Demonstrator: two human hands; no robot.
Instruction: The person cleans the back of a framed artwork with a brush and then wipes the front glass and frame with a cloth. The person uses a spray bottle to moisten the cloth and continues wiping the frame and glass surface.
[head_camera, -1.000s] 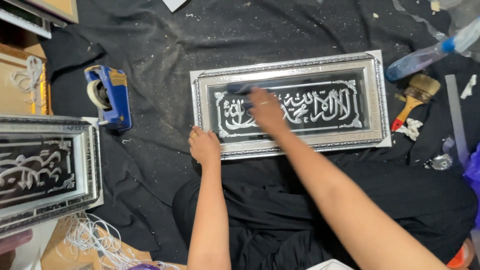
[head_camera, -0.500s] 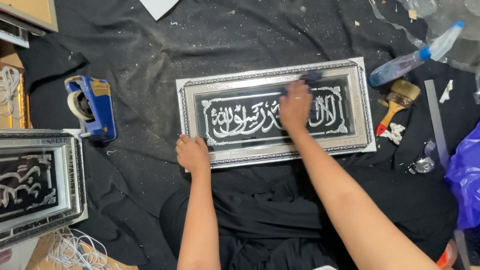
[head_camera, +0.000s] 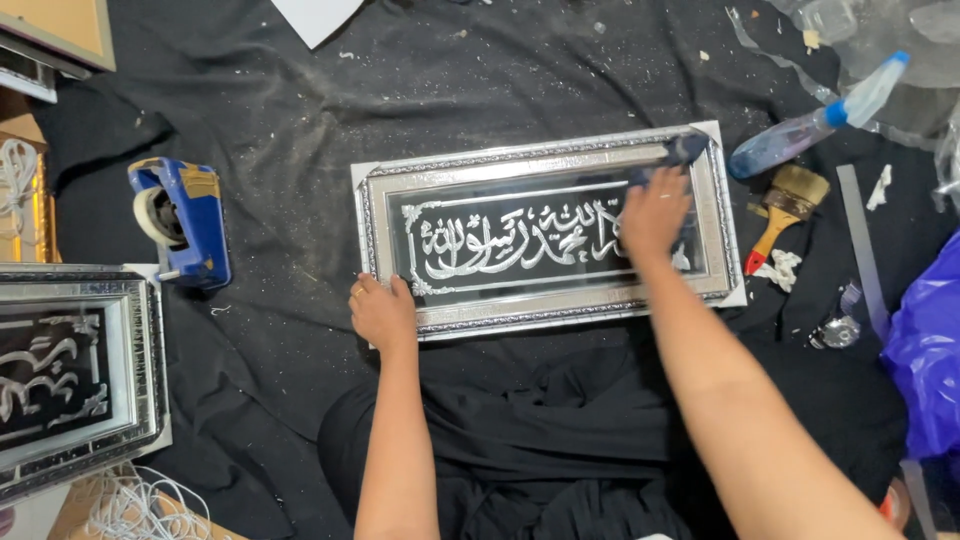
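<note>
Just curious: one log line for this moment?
left hand: on frame corner | right hand: pressing cloth on glass | nearby: tape dispenser, spray bottle, brush

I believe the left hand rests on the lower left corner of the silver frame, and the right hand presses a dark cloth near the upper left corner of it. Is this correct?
Not quite. The left hand does rest on the lower left corner of the silver frame, but the right hand presses the dark cloth near the upper right corner, not the upper left. The head view shows this.
</note>
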